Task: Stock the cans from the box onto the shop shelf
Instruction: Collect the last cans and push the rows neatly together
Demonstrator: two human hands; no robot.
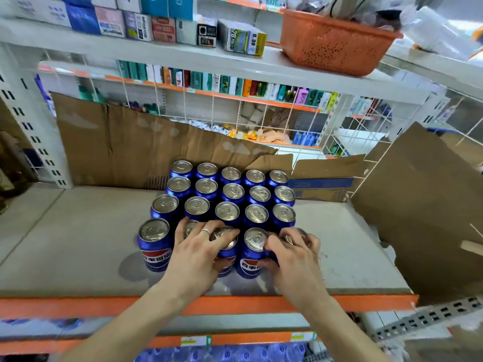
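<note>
Shelf [78,257]: grey deck with an orange front edge, nearest to me. I see both of my forearms reaching in over that edge.

My left hand [198,246]: fingers spread and curled over the tops of two front-row cans, a ring on one finger, thumb down against the side of one of them. It is grasping them from above.

My right hand [292,253]: curled around the rightmost front can, thumb on its side and fingers over its lid. It is grasping that can.

Cans [227,210]: blue with silver lids, all upright, packed touching in four rows of five on the shelf. The front row stands close to the orange edge. The front left can [154,244] shows a red, white and blue label and stands free of my hands.

Box [321,185]: torn cardboard with a blue printed side, just behind and right of the cans. A large flap [130,147] stands up behind the block.

Wire grid [261,113]: white, behind the cardboard.

Orange basket [337,43]: on the upper shelf, right, beside small cartons [162,28].
</note>
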